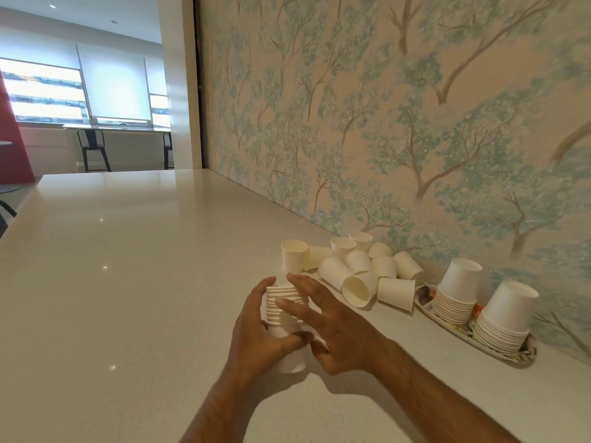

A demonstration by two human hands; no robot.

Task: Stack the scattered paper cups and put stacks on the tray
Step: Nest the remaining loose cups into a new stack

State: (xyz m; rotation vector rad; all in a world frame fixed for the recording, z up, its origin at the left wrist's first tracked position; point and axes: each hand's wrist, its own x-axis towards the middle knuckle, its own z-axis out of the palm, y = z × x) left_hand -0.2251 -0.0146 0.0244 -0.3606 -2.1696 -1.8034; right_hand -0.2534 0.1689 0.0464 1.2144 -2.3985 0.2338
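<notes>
A stack of white paper cups [277, 310] lies tilted in front of me, rims pointing away. My left hand [256, 334] is wrapped around its left side and grips it. My right hand [332, 327] rests against the stack's right side with fingers spread flat. Just beyond stands one upright cup [294, 255]. Behind it, a pile of several loose cups [361, 273] lies tumbled by the wall. On the right, a patterned oval tray [447, 326] carries two upside-down cup stacks, one nearer the pile [457, 290] and one nearer me [507, 318].
The white countertop [128, 266] stretches far to the left and away. A wall with tree-patterned wallpaper [383, 123] runs along the right, close behind the tray and the pile. Dark stools [92, 148] stand by windows in the background.
</notes>
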